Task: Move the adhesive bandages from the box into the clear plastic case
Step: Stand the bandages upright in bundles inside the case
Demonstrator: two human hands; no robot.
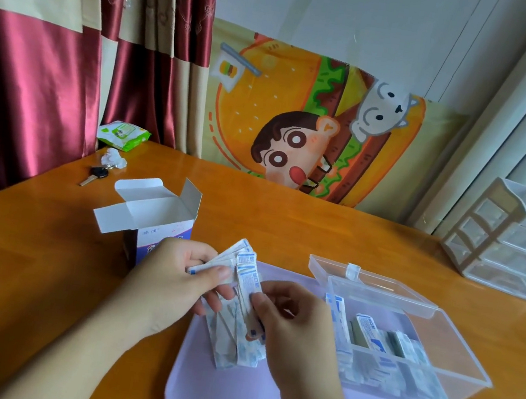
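Note:
The open bandage box (pixel 151 214), white inside with a purple front, stands upright on the wooden table, flaps up. My left hand (pixel 172 283) grips a fanned bunch of white-and-blue wrapped bandages (pixel 244 271) just right of the box. My right hand (pixel 291 321) pinches the same bunch lower down, above the lilac tray (pixel 260 398); the strips' lower ends (pixel 234 344) hang onto the tray. To the right on the tray sits the clear plastic case (pixel 457 348), lid hinged open toward the back, with several bandages (pixel 376 344) inside.
A white plastic drawer unit (pixel 516 241) stands at the table's far right. At the far left lie a key (pixel 94 175), a crumpled tissue (pixel 113 158) and a green wipes pack (pixel 123 134). A cartoon cloth (pixel 299 120) hangs behind the table, curtains (pixel 72 54) on the left.

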